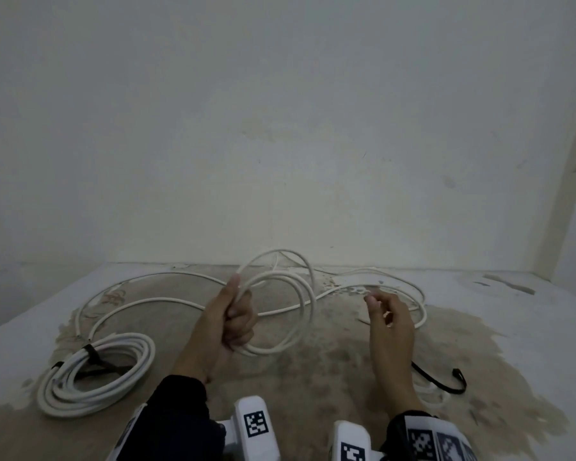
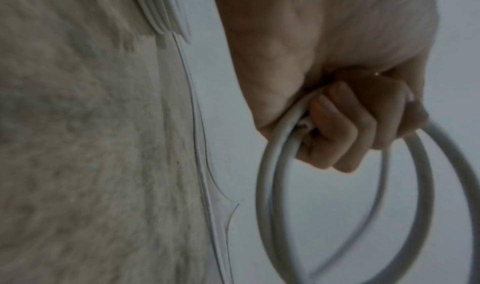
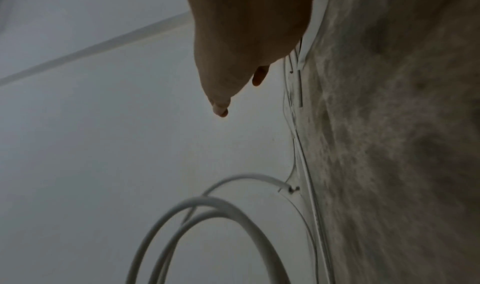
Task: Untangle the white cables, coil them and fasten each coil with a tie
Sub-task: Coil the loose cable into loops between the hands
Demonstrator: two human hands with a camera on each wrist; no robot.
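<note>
My left hand (image 1: 235, 316) is raised above the floor and grips a few loops of white cable (image 1: 305, 306). The left wrist view shows its fingers (image 2: 335, 128) curled round the strands, with the loops (image 2: 267, 185) hanging below. The rest of this cable (image 1: 147, 299) trails loose across the floor toward the wall. My right hand (image 1: 384, 314) hovers to the right of the loops with loosely curled fingers and nothing in them. In the right wrist view the hand (image 3: 233, 52) is apart from the loops (image 3: 207, 206). A black tie (image 1: 446, 382) lies on the floor at the right.
A finished white coil (image 1: 97, 377) bound with a black tie (image 1: 92, 356) lies on the floor at the front left. The concrete floor (image 1: 346, 377) is stained brown in the middle. A pale wall (image 1: 280, 128) rises just behind the cables.
</note>
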